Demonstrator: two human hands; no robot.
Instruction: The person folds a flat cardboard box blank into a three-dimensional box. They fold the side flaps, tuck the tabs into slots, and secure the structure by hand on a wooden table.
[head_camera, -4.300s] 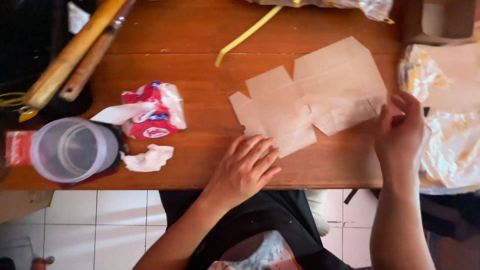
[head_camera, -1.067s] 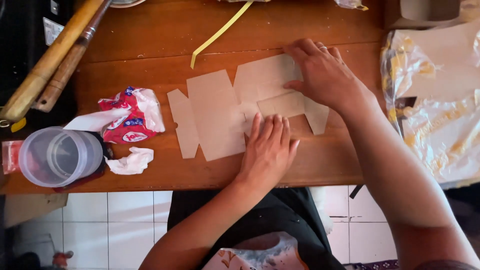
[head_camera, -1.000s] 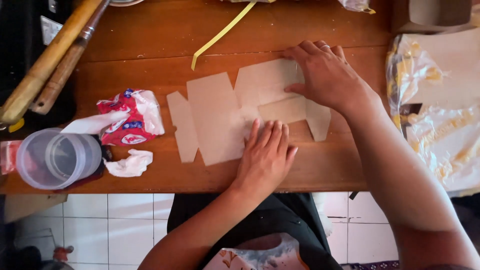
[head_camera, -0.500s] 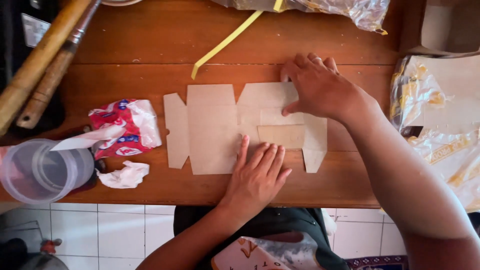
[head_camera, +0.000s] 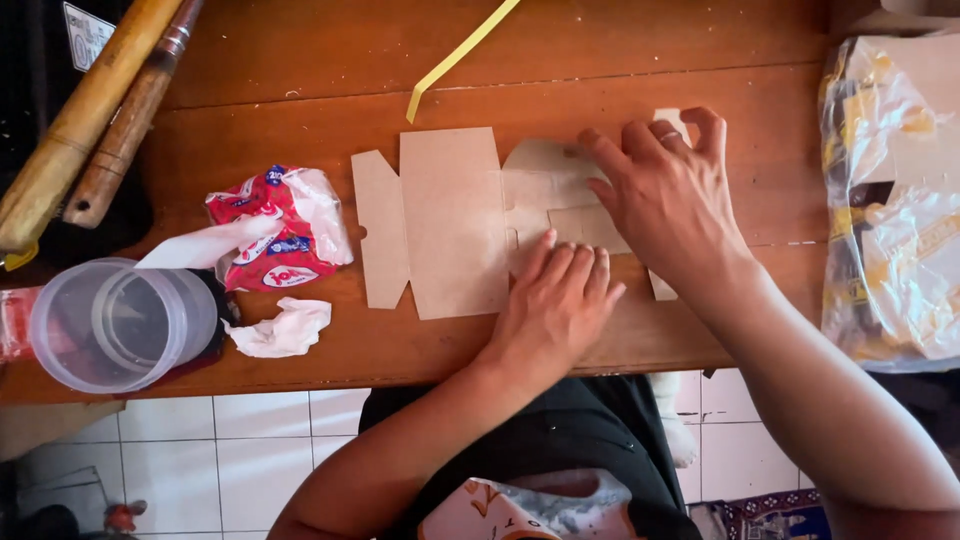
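Flat brown die-cut cardboard box blank (head_camera: 450, 220) lies unfolded, one flap raised.
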